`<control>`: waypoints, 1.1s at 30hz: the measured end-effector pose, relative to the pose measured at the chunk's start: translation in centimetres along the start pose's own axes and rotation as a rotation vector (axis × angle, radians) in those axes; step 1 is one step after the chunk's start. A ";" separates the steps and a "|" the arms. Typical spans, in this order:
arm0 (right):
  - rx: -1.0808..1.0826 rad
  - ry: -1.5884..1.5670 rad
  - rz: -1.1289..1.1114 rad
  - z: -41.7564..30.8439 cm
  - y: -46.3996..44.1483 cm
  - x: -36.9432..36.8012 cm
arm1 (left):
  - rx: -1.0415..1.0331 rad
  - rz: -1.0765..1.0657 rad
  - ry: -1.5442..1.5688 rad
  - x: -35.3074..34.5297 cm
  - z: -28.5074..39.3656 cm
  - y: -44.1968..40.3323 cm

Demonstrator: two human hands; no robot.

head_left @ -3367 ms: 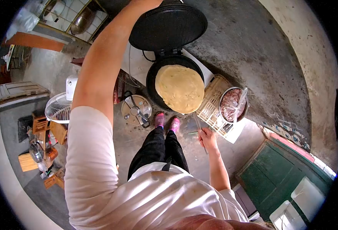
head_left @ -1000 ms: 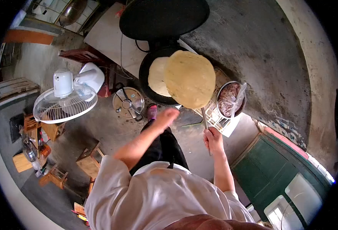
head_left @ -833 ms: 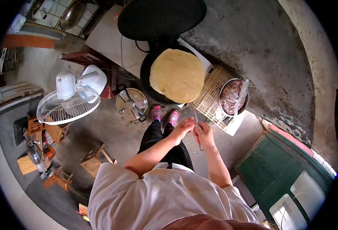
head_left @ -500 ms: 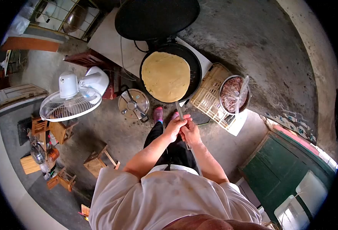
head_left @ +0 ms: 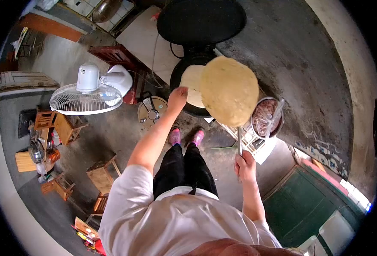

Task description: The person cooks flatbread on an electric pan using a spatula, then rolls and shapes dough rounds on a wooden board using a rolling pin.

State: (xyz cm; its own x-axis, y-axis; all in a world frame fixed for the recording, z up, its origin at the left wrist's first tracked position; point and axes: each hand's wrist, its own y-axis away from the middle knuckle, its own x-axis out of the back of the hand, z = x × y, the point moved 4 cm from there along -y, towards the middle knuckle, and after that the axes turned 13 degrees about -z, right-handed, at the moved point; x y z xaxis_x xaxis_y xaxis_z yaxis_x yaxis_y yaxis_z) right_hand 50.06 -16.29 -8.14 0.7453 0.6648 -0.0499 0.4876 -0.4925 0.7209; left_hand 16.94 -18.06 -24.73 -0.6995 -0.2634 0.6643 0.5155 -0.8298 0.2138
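Observation:
My right hand [head_left: 245, 165] grips the long metal handle [head_left: 239, 141] of a turner, whose blade is hidden under a round yellow flatbread [head_left: 230, 91]. That flatbread is held up over the right side of the black electric griddle [head_left: 175, 77]. A second, paler flatbread [head_left: 192, 81] lies on the griddle, partly covered from view by the raised one. My left hand [head_left: 178, 97] is closed at the pale flatbread's left edge; whether its fingertips pinch the edge is hard to see. The griddle's round black lid [head_left: 201, 21] stands open behind.
Right of the griddle, a bowl [head_left: 267, 117] with a reddish-brown mixture and a plastic bag sits by a cream plastic crate [head_left: 250, 143]. On the left are a white fan [head_left: 86, 94] and a round metal lid [head_left: 152, 112]. Wooden stools [head_left: 101, 175] stand on the floor.
The yellow flatbread has risen off the griddle and shifted right on the turner, exposing the paler one. My left hand has left the handle and reached to the griddle's left side.

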 end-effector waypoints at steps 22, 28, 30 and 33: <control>-0.050 -0.197 0.186 2.4 4.9 0.1 | 0.120 -0.429 -0.814 -2.9 4.3 -14.9; 0.005 -0.191 0.191 2.1 5.2 0.0 | 0.161 -0.556 -0.698 -2.5 3.8 -14.8; 0.014 -0.187 0.182 2.0 5.3 0.1 | 0.194 -0.611 -0.579 -2.4 3.6 -14.6; 0.014 -0.199 0.178 2.1 5.4 0.1 | 0.202 -0.695 -0.599 -2.2 3.3 -14.3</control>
State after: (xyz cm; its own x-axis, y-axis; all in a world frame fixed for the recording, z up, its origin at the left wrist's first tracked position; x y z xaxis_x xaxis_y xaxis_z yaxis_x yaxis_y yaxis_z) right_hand 53.71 -20.03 -5.71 0.8941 0.4440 -0.0588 0.3458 -0.6009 0.7207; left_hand 12.77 -3.96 -26.90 -0.5407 0.6027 0.5868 0.1935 -0.5898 0.7840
